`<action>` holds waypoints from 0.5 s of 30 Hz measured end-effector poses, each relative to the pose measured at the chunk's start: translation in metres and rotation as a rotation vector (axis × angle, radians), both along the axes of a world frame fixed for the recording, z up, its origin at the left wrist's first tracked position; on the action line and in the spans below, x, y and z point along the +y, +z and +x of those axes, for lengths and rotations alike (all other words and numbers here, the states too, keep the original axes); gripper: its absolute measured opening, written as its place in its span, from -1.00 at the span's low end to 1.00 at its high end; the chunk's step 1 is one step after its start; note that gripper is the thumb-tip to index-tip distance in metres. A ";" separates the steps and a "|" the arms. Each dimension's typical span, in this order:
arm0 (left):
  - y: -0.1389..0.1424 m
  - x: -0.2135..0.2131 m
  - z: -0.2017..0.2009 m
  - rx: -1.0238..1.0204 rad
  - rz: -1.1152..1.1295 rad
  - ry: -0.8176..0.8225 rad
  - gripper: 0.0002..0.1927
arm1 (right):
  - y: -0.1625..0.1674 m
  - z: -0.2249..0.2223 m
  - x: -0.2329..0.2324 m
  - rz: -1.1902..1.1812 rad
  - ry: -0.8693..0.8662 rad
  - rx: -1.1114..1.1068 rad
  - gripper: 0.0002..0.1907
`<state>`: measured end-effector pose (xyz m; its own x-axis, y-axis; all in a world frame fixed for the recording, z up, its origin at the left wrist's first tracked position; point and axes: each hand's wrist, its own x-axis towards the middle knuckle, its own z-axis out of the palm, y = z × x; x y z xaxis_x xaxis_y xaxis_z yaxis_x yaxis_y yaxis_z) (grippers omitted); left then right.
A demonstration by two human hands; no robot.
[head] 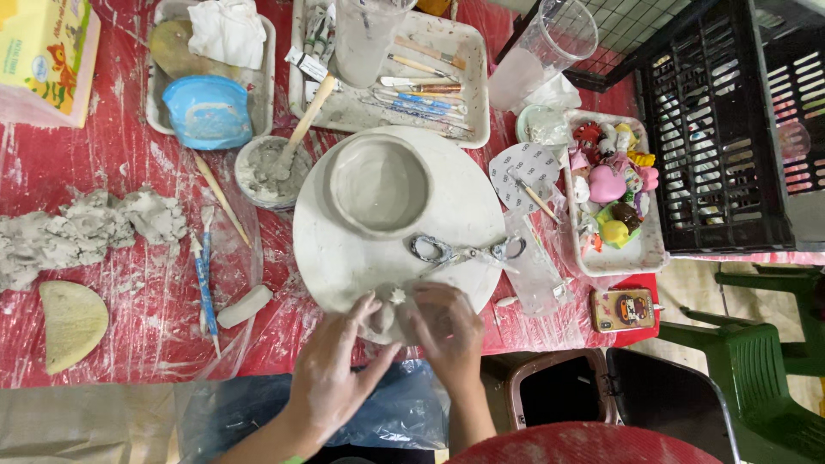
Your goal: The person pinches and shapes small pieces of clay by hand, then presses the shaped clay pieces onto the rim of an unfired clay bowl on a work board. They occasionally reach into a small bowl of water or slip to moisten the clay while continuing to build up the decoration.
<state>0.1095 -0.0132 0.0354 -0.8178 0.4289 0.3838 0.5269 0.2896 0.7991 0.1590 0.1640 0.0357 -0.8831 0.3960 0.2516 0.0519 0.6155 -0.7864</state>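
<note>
Both my hands meet at the near edge of a round white turntable. My left hand and my right hand pinch a small grey clay piece between their fingertips. A grey clay bowl stands upright on the turntable, just beyond my hands. Clay-smeared scissors lie on the turntable to the right of the bowl. The underside of the clay piece is hidden by my fingers.
A lump of raw clay and a half-round sponge lie at the left. Trays of tools, a small slip bowl with a wooden stick, a tray of small figurines, a black crate, green chairs.
</note>
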 end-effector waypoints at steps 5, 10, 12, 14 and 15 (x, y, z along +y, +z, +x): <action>-0.003 0.003 0.011 -0.213 -0.008 -0.042 -0.25 | -0.008 0.007 -0.004 -0.049 -0.046 0.000 -0.66; -0.003 0.001 -0.021 -0.221 -0.040 -0.103 -0.43 | -0.011 -0.002 0.003 -0.089 0.066 0.022 -0.62; 0.003 -0.003 -0.034 -0.047 -0.070 -0.139 -0.49 | -0.008 -0.004 0.006 -0.084 0.109 -0.028 -0.63; 0.009 -0.003 -0.042 -0.047 -0.058 -0.191 -0.53 | -0.004 -0.006 0.012 -0.103 0.169 -0.058 -0.63; 0.012 -0.003 -0.043 -0.048 -0.053 -0.222 -0.54 | -0.001 -0.006 0.014 -0.114 0.194 -0.074 -0.63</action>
<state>0.0664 -0.0162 0.0473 -0.7179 0.6191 0.3184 0.5438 0.2131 0.8117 0.1528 0.1780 0.0344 -0.9599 0.2388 0.1465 0.0014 0.5268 -0.8500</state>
